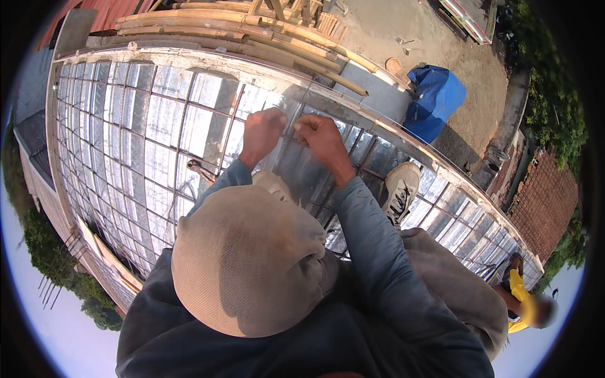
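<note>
Both my hands meet over a mesh of thin steel rebar (pixel 183 120) laid on shiny corrugated metal sheets (pixel 167 129). My left hand (pixel 263 132) is closed, its fingertips drawn together near a crossing of bars. Just to its right, my right hand (pixel 322 142) pinches thumb against forefinger. A faint thin strand shows between the hands, but what the fingers hold is too small to name. Left of my left forearm, a pair of pincers (pixel 200 170) lies on the mesh, partly hidden by my sleeve. My trousered knee (pixel 252 258) covers much of the mesh below the hands.
My shoe (pixel 401 189) stands on the mesh at right. A concrete edge (pixel 353 113) borders the deck; beyond it, lower down, are bamboo poles (pixel 252 31) and a blue tarp (pixel 435 101). Another person in yellow (pixel 520 293) is at the far right.
</note>
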Motion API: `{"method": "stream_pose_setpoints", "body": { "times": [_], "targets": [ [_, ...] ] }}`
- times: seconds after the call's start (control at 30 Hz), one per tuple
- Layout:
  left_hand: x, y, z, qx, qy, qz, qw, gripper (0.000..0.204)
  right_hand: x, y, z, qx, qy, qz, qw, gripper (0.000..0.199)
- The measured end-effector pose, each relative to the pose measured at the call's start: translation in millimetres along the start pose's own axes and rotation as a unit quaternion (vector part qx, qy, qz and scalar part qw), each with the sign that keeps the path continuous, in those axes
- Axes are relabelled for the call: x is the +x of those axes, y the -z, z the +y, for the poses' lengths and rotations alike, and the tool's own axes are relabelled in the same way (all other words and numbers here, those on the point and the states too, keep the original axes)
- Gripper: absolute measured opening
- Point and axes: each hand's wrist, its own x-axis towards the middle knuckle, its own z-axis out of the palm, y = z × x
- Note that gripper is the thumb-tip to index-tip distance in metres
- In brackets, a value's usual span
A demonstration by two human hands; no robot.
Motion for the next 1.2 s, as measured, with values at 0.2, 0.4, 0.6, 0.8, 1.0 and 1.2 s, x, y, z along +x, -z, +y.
{"method": "stream_pose_setpoints", "body": {
  "times": [0.2, 0.4, 0.6, 0.8, 1.0, 1.2],
  "targets": [
    [-14, -3, -12, -0.153, 0.018, 0.008, 0.988, 0.01, 3, 0, 0, 0.091, -0.04, -0.018, 0.995, 0.014],
    [-33, 0, -2, -0.103, -0.035, 0.053, 0.993, 0.015, -2, -4, 11, 0.086, -0.002, 0.012, 0.996, 0.015],
    [-43, 20, 4, -0.091, -0.024, -0.019, 0.995, 0.033, -11, -14, 22, -0.001, 0.115, 0.01, 0.993, 0.02],
    [-46, 20, -29, -0.114, -0.118, -0.03, 0.986, 0.031, -27, -22, -15, -0.139, 0.107, -0.005, 0.984, 0.032],
    [-39, 22, -29, -0.094, -0.166, -0.054, 0.98, 0.026, -29, -42, -12, -0.15, 0.045, 0.089, 0.984, 0.029],
    [-28, 33, -21, -0.074, -0.122, -0.111, 0.984, 0.03, -44, -68, -2, -0.134, 0.005, 0.164, 0.977, 0.021]
  ]
}}
